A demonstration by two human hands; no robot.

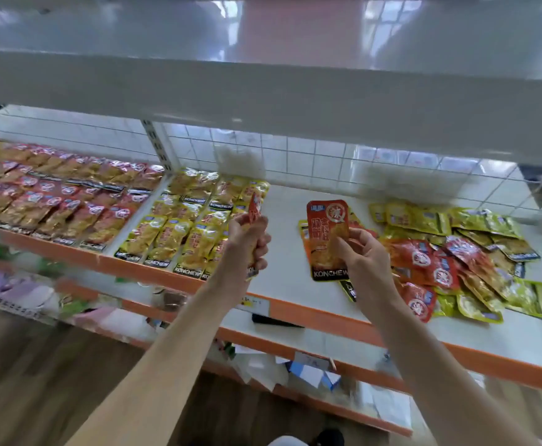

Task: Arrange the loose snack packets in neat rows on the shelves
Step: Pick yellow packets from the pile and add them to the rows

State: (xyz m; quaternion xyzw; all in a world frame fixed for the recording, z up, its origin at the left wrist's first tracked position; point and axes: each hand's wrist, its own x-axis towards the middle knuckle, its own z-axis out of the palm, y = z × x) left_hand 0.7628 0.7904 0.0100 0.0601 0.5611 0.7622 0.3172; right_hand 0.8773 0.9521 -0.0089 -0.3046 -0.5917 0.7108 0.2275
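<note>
On the middle shelf [282,294], the far-left rows of snack packets [54,194] lie flat, with the middle rows of snack packets [179,230] just beside them on the right. Further right comes bare shelf, then the heap of loose packets [462,255]. A wire grid [295,156] stands behind them all. The left grip [247,246] holds the left-held packet [254,209] before the middle rows' right edge. The right grip [364,255] holds the right-held packet [327,233] over the heap's left edge. An upper shelf [263,91] lies above and a lower shelf [311,342] below.

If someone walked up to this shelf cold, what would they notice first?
The orange packet held in the right hand, mid-frame, with the left hand gripping a second packet beside it. Then the jumbled pile of red and yellow packets at right, against the neat rows at left.
</note>
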